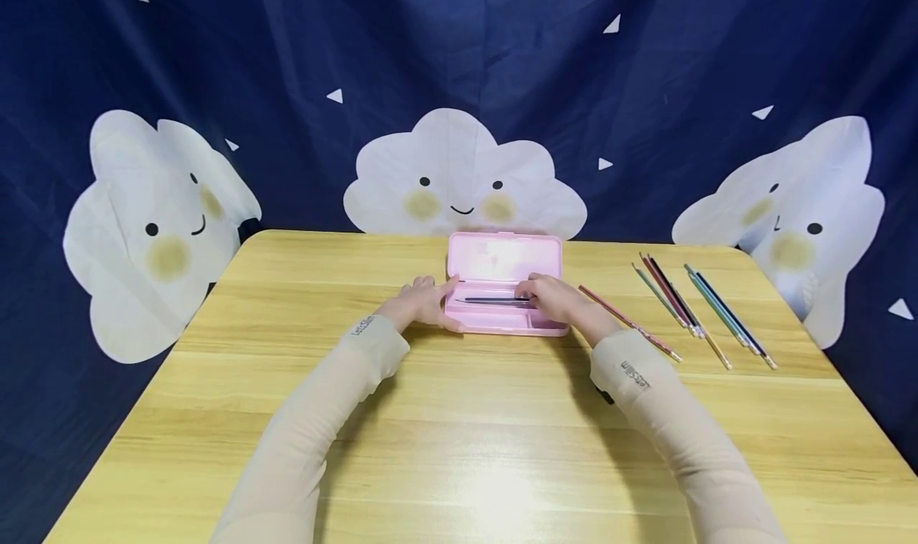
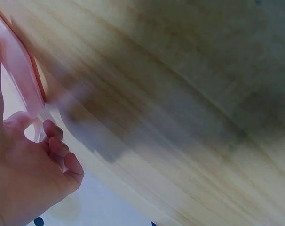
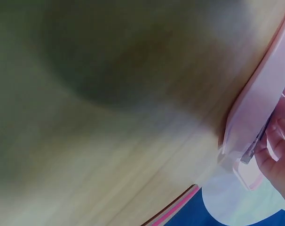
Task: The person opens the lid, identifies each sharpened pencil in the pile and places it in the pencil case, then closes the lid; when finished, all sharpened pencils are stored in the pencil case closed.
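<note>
On the table lies an open pink pencil case, its lid tipped back toward the curtain. My left hand holds the left end of the case, thumb at the front corner and a finger near the hinge; the other fingers are curled in the left wrist view. Inside the long compartment is a dark pencil. My right hand reaches into the case's right side and pinches the pencil near its right end. The pencil's end pokes out by the fingertips in the right wrist view.
Right of the case, a red pencil lies slanted on the wooden table. Farther right are a group of dark red, green and black pencils and a group of teal and dark blue pencils. A blue cloud-print curtain hangs behind.
</note>
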`<control>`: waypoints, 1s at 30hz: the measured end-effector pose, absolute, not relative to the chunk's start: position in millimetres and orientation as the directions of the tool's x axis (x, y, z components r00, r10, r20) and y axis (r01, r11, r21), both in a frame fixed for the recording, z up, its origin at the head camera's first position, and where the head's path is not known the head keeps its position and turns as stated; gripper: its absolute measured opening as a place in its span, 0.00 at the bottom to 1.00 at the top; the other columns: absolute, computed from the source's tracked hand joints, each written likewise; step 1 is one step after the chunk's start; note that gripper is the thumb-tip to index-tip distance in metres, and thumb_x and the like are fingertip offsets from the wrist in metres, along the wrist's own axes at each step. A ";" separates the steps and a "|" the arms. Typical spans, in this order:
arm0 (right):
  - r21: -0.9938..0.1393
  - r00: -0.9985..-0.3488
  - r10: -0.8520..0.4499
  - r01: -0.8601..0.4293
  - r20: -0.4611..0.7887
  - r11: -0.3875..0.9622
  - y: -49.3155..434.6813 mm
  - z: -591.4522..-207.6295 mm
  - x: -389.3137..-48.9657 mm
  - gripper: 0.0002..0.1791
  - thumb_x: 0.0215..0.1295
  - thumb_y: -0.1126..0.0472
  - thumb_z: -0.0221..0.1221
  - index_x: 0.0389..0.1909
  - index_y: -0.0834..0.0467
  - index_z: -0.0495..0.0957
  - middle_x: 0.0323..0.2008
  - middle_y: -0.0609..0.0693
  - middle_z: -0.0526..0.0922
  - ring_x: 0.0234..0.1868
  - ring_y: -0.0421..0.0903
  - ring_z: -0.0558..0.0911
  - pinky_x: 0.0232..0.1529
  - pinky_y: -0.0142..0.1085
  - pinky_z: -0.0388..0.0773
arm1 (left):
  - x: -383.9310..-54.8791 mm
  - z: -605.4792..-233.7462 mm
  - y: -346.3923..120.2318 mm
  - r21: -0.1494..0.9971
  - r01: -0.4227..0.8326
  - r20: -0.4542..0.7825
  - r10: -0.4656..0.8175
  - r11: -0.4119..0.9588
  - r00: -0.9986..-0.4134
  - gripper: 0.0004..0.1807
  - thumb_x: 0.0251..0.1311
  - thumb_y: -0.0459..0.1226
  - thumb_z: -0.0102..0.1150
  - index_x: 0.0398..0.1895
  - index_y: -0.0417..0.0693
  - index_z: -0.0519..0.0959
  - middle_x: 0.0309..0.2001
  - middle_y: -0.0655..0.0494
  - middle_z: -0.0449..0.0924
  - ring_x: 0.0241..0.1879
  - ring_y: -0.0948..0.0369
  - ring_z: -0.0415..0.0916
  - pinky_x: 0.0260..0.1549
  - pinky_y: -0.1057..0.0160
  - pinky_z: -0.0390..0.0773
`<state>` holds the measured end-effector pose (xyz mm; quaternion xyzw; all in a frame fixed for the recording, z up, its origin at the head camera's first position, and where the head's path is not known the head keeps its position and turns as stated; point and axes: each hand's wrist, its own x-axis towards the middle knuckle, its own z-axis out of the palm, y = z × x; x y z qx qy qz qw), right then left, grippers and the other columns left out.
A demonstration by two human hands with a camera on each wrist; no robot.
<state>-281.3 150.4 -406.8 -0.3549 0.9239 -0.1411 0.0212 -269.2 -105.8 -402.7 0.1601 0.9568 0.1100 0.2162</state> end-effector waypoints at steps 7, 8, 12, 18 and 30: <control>-0.337 -0.719 -0.695 -0.655 0.003 0.676 147.7 -409.8 -285.0 0.18 0.50 0.80 0.48 0.38 0.61 0.79 0.26 0.51 0.72 0.32 0.46 0.72 0.40 0.39 0.71 | -267.9 -403.0 -104.8 0.284 0.262 -0.380 0.358 0.923 -0.853 0.58 0.41 0.65 0.60 0.72 0.60 0.40 0.68 0.33 0.45 0.68 0.43 0.42 0.64 0.45 0.46; -0.351 -0.718 -0.696 -0.650 -0.008 0.674 147.7 -410.2 -285.0 0.19 0.50 0.80 0.48 0.38 0.62 0.79 0.25 0.50 0.71 0.32 0.47 0.71 0.40 0.39 0.71 | -267.7 -402.9 -104.6 0.283 0.263 -0.379 0.360 0.922 -0.853 0.58 0.41 0.65 0.60 0.72 0.60 0.40 0.68 0.33 0.45 0.68 0.43 0.42 0.64 0.44 0.46; -0.397 -0.720 -0.693 -0.628 -0.027 0.669 148.4 -410.5 -285.3 0.19 0.51 0.80 0.47 0.38 0.63 0.80 0.25 0.51 0.71 0.32 0.47 0.71 0.42 0.41 0.71 | -267.4 -402.0 -103.9 0.281 0.259 -0.382 0.356 0.924 -0.853 0.58 0.41 0.65 0.60 0.72 0.60 0.40 0.68 0.33 0.45 0.68 0.43 0.42 0.64 0.44 0.45; -0.441 -0.714 -0.700 -0.618 -0.031 0.651 151.0 -411.8 -285.5 0.16 0.54 0.79 0.47 0.37 0.65 0.80 0.22 0.51 0.71 0.30 0.47 0.71 0.40 0.41 0.71 | -267.3 -401.0 -103.6 0.278 0.253 -0.385 0.349 0.927 -0.854 0.58 0.42 0.65 0.60 0.72 0.60 0.39 0.68 0.33 0.45 0.68 0.43 0.42 0.64 0.44 0.44; -0.545 -0.774 -0.627 -0.565 0.090 0.619 163.7 -412.7 -281.2 0.08 0.57 0.75 0.54 0.36 0.69 0.78 0.28 0.55 0.77 0.32 0.47 0.73 0.38 0.40 0.71 | -266.1 -400.2 -104.6 0.290 0.254 -0.377 0.354 0.922 -0.856 0.59 0.41 0.64 0.61 0.72 0.59 0.40 0.67 0.33 0.47 0.67 0.44 0.43 0.64 0.44 0.45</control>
